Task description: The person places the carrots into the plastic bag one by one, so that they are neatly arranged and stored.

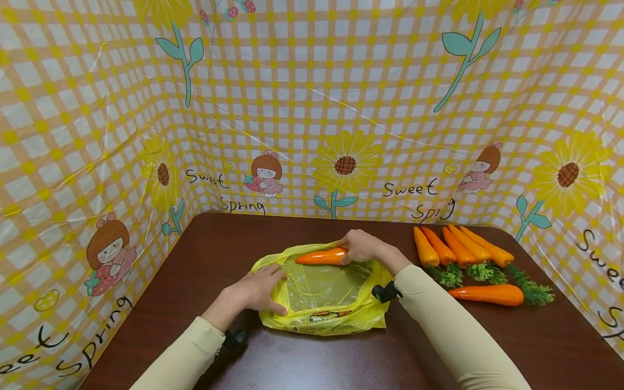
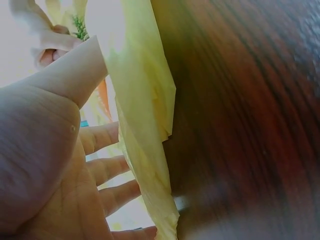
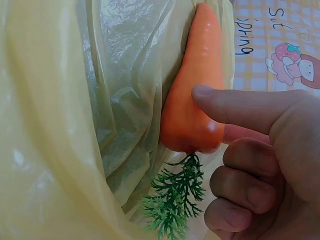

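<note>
Hands of a person in cream sleeves work at a thin yellow plastic bag (image 1: 324,295) lying open near the middle of a dark brown wooden table (image 1: 205,260). The left hand (image 1: 258,290) rests on the bag's left edge, fingers relaxed and slightly spread, pressing the film flat. The right hand (image 1: 361,246) grips a smooth orange plastic carrot with a green leafy top (image 1: 322,256) at its thick end, fingers curled around it, at the bag's far rim (the tip points left). The carrot looks light, stiff and a little slippery, best held at the thick end; the bag is limp and crinkly. Six more orange toy carrots (image 1: 460,252) lie to the right.
</note>
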Demonstrator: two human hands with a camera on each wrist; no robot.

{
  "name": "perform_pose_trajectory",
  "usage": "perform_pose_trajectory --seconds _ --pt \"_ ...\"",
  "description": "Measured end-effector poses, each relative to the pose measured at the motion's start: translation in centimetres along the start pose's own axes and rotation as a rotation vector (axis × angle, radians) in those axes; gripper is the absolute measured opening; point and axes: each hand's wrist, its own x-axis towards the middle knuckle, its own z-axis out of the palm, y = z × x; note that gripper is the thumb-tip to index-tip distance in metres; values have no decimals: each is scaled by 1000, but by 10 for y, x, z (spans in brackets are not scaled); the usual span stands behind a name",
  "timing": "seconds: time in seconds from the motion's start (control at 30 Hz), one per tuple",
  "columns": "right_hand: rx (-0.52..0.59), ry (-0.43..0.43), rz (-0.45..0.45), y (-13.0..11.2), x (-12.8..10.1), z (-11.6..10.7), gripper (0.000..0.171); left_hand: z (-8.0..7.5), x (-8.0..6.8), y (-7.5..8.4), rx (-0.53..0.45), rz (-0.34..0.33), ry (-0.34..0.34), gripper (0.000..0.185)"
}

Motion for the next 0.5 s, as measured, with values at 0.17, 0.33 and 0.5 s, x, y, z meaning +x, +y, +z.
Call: perform_pose_trajectory --seconds 0.17,0.33,0.5 --pt "9 3 6 -4 -4 -3 48 0 0 0 -1 -6 -1 82" --pt "51 4 -3 -12 -10 -5 48 2 1 -1 -3 -6 0 83" --pt "105 21 -28 -18 -21 -10 47 2 0 0 -5 -2 -1 83"
